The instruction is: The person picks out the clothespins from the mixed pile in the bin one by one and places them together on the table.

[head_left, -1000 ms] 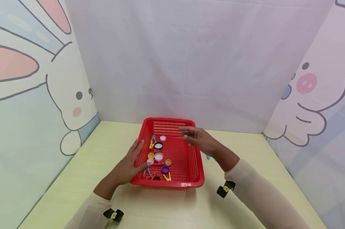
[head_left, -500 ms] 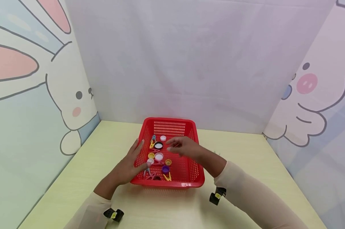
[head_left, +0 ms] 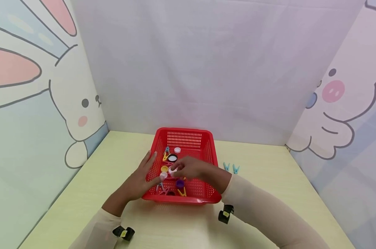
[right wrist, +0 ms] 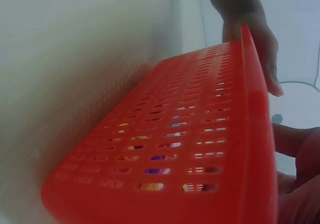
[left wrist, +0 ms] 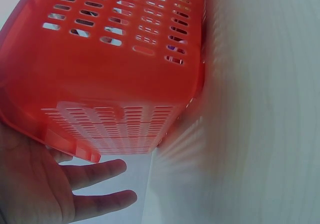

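Read as a clock face around its own centre, the red plastic basket (head_left: 181,200) stands on the pale wooden table (head_left: 253,221) between the person's two hands. The left hand (head_left: 139,181) lies over the rim between 8 and 9 o'clock. Its fingers are straight and spread outside the wall, while the thumb reaches inward, its tip just over a white cap (head_left: 163,175). The right hand (head_left: 189,168) hangs inside the basket, fingers bent towards 9 o'clock. Thumb and forefinger stand apart, with a pale cap (head_left: 173,170) showing between them — whether they pinch it cannot be told.

About them lie small things: a yellow cap (head_left: 164,169) at 9, a black-rimmed cap (head_left: 172,158) at 10, a purple cap (head_left: 180,184) at 6 with a yellow clothespin (head_left: 182,192) just beside it, and a pink clothespin (head_left: 164,191) at 7. Two turquoise clothespins (one (head_left: 226,166) nearer the basket, the other (head_left: 236,169) farther out) lie on the table at 3 o'clock — near each other, apart from the basket. A cartoon rabbit (head_left: 72,110) decorates the wall at 10.
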`<state>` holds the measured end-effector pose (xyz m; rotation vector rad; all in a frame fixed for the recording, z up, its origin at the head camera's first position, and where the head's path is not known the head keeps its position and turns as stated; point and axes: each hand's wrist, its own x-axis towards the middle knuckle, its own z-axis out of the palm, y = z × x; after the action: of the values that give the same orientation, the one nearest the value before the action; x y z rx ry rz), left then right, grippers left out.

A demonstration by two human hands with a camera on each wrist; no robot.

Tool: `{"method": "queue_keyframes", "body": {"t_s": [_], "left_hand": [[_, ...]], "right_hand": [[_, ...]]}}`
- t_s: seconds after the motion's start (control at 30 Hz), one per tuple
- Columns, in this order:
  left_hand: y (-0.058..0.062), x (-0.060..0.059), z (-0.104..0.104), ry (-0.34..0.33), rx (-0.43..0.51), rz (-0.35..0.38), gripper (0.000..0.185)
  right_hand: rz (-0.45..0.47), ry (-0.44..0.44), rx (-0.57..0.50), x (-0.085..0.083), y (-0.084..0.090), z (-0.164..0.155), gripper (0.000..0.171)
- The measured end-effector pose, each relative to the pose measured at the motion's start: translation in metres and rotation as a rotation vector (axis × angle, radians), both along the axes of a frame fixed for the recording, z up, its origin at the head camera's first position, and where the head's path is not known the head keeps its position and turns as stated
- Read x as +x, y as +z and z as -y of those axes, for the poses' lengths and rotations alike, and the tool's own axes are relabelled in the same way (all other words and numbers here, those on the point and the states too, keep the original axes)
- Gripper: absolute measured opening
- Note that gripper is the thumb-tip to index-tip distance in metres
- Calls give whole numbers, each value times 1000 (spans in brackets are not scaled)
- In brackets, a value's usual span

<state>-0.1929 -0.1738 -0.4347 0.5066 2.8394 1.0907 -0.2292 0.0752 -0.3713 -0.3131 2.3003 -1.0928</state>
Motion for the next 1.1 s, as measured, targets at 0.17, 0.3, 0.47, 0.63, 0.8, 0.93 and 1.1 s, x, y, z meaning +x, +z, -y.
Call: {"method": "queue_keyframes", "body": {"t_s": [0.17,0.3,0.47,0.63,0.8,0.93,1.1], "left_hand": [[-1,0,0,1,7,5,114],[-4,-2,1,4,5,6,113],[-6,-3,3,-6,46,0,109],[-5,0,4,-15,146,29,104],[-6,-1,5,-5,198,76,100],[-7,-2,5,-7,240,98,92],[-9,-5,3,6,311,135,88]], "right_hand": [[35,82,65,-4,-4,6,35],[54,123,77,-9,-5,10,31],[41,126,116,-10,-7,16,28],[47,113,161,-11,-12,23,23],[68,99,198,-14,-14,31,29],[89,120,213,-15,-11,34,33],[124,148,203,-19,-10,34,31]]}}
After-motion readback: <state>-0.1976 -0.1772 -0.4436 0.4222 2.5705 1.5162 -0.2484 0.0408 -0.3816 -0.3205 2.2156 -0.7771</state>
